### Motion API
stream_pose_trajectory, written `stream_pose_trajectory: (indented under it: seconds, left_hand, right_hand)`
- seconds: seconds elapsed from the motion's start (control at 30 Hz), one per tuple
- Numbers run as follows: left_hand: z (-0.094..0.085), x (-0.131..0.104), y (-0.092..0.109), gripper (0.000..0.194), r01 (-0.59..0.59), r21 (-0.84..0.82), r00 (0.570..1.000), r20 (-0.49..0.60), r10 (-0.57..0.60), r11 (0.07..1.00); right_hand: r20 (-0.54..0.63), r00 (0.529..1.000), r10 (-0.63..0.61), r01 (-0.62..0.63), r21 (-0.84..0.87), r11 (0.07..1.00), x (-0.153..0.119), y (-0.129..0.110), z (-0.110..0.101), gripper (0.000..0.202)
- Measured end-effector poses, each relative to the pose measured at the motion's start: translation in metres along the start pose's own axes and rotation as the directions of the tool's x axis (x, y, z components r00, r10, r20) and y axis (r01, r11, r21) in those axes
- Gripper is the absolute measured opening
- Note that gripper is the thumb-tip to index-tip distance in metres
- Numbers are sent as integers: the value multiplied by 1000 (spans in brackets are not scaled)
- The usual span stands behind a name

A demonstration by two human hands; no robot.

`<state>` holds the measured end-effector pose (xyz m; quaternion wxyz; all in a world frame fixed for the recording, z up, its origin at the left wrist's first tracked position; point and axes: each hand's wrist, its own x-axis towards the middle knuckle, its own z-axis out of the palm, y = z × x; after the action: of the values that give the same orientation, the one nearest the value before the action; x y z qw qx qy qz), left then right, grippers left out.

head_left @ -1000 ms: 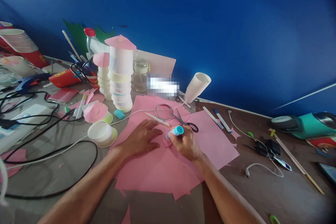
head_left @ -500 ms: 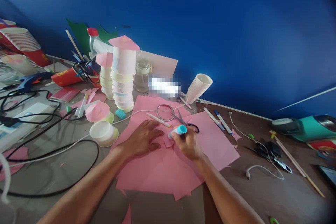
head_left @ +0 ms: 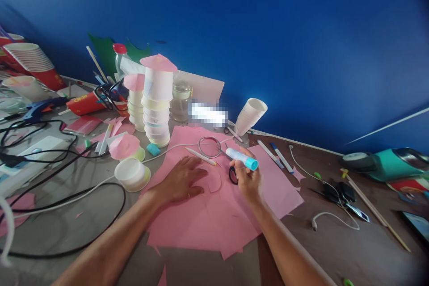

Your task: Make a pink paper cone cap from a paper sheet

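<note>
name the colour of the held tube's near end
The tube's near end is bright light blue, seen best in the head view.

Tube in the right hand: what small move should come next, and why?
Perhaps the right hand should set the tube down: it is held away from the small pink piece, and the left hand, lying beside that piece, seems to hold nothing. This would free the right hand for the piece.
</note>
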<state>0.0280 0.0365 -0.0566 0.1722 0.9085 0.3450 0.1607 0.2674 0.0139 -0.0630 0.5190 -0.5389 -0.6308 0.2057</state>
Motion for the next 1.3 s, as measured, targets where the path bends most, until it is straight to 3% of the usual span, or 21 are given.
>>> stream_pose_trajectory:
  seconds: [0.13, 0.33, 0.43, 0.7, 0.83, 1.03, 1.13, 1.3]
  left_hand:
    - [6, -2, -5, 43, 6, -7, 998, -60, -6, 1000]
    - [12, -3, -8, 42, 25, -51, 985, -172, -33, 998]
    - [13, -4, -9, 39, 35, -34, 978, -203, -41, 999]
    - [12, 0, -5, 24, 8, -6, 967, -256, -9, 1000]
    - [8, 5, -2, 18, -3, -135, 949, -314, -40, 991]
    - [1, 7, 4, 19, 82, -294, 918, -350, -187, 952]
    - [-3, 6, 9, 26, 114, -491, 906, -304, -293, 863]
    - [-6, 6, 15, 32, 54, -764, 947, -165, -276, 643]
  right_hand:
    - [-147, 987, -71, 54, -121, 991, 1, 7, 7, 36]
    - [20, 988, -156, 155, -273, 949, -1, 6, 12, 60]
    - [72, 979, -189, 202, -292, 935, -2, 5, 16, 51]
    - [34, 975, -220, 214, -421, 882, -1, 6, 21, 41]
    - [40, 951, -307, 299, -383, 874, -2, 1, 24, 38]
    - [65, 928, -368, 371, -281, 885, -7, -6, 26, 42]
    - [142, 909, -391, 411, -165, 896, -11, -17, 25, 34]
    - [309, 869, -386, 385, 66, 921, -20, -39, 26, 28]
